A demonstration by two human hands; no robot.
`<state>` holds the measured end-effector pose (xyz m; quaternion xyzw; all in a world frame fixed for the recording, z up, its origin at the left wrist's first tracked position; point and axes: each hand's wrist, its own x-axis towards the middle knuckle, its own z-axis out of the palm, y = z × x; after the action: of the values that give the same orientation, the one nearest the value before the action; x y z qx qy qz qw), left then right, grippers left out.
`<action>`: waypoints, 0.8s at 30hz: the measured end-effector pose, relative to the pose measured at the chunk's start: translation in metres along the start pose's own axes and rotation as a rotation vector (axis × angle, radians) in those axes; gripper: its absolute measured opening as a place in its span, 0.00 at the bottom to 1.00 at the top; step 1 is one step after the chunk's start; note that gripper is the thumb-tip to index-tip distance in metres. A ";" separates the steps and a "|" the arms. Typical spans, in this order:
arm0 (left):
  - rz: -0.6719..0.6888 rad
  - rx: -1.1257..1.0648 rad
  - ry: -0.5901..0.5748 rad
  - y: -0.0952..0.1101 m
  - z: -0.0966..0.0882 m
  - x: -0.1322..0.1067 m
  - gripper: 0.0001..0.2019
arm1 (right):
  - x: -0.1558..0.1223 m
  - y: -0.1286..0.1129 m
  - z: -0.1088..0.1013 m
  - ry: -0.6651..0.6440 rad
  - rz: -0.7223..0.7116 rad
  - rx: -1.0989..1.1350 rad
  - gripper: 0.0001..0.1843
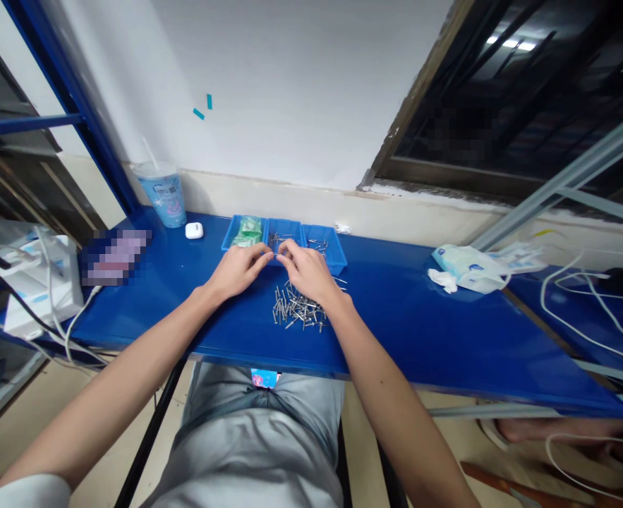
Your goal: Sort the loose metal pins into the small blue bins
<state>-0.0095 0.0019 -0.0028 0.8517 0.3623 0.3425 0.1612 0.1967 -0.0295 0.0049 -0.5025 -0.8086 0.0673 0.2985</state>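
While working across the blue table [422, 317]: cup [163, 194] and white case [193, 230] far left. Green bits [248, 231] in the left tray. Left hand [237, 269] and right hand [308, 271] fingertip to fingertip at the front edge of the middle tray [286, 227], pinched on something small, probably one pin, too small to confirm. Pile of pins [298, 310] loose under the right wrist. Few pins in the right tray [332, 254]. Judging by the pile: early, most left. Tissue pack [470, 268] far right.
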 end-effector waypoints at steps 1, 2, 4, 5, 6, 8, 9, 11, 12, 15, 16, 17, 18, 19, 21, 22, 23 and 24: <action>-0.001 0.002 0.000 0.000 0.000 0.000 0.15 | 0.000 0.000 0.000 -0.003 0.004 -0.002 0.08; -0.003 0.005 0.001 0.000 0.000 0.000 0.15 | 0.000 0.000 0.000 -0.007 0.008 -0.005 0.08; -0.004 0.009 0.003 0.000 0.000 0.000 0.15 | 0.000 -0.001 0.000 -0.013 0.014 -0.011 0.08; -0.004 0.009 0.002 0.000 0.000 0.000 0.15 | 0.000 -0.001 0.000 -0.013 0.015 -0.014 0.08; -0.004 0.008 0.002 0.000 0.000 0.000 0.15 | 0.001 -0.001 0.000 -0.011 0.014 -0.015 0.08; -0.003 0.006 0.000 0.000 0.000 0.000 0.15 | 0.000 -0.001 0.000 -0.004 0.005 -0.012 0.08; -0.002 0.005 -0.001 0.000 0.000 0.000 0.15 | 0.000 -0.001 0.000 -0.001 0.000 -0.010 0.08; 0.000 0.005 -0.002 0.000 0.000 0.000 0.15 | 0.000 0.000 0.001 0.001 -0.006 -0.008 0.08; 0.000 0.005 -0.002 0.000 0.000 0.000 0.15 | 0.000 0.000 0.001 -0.001 -0.006 -0.009 0.08; 0.001 0.007 0.003 -0.001 0.000 0.000 0.15 | 0.000 0.000 0.001 -0.008 0.000 -0.011 0.08; 0.000 0.008 0.003 -0.001 0.000 0.000 0.15 | 0.000 0.000 0.001 -0.009 0.002 -0.011 0.08; 0.000 0.009 0.003 -0.001 0.000 0.000 0.15 | 0.000 0.000 0.000 -0.010 0.003 -0.011 0.08; -0.001 0.010 0.002 -0.001 0.000 0.000 0.15 | 0.000 0.000 0.000 -0.010 0.002 -0.011 0.08; -0.002 0.010 0.000 -0.001 0.000 0.000 0.15 | 0.001 0.000 0.000 -0.009 0.003 -0.011 0.08; -0.004 0.008 -0.002 0.000 0.000 0.000 0.15 | 0.000 -0.001 0.000 -0.009 0.000 -0.008 0.08; -0.003 0.007 -0.002 0.000 0.000 0.000 0.15 | 0.000 -0.001 0.000 -0.007 -0.004 -0.004 0.08; -0.001 0.006 -0.004 0.000 0.000 0.000 0.15 | 0.000 0.000 0.000 -0.005 -0.008 0.000 0.08; 0.001 0.005 -0.005 0.000 0.000 0.000 0.15 | 0.000 0.000 0.001 -0.002 -0.011 0.003 0.08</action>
<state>-0.0094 0.0020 -0.0033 0.8532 0.3624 0.3394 0.1598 0.1961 -0.0293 0.0044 -0.4975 -0.8116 0.0676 0.2988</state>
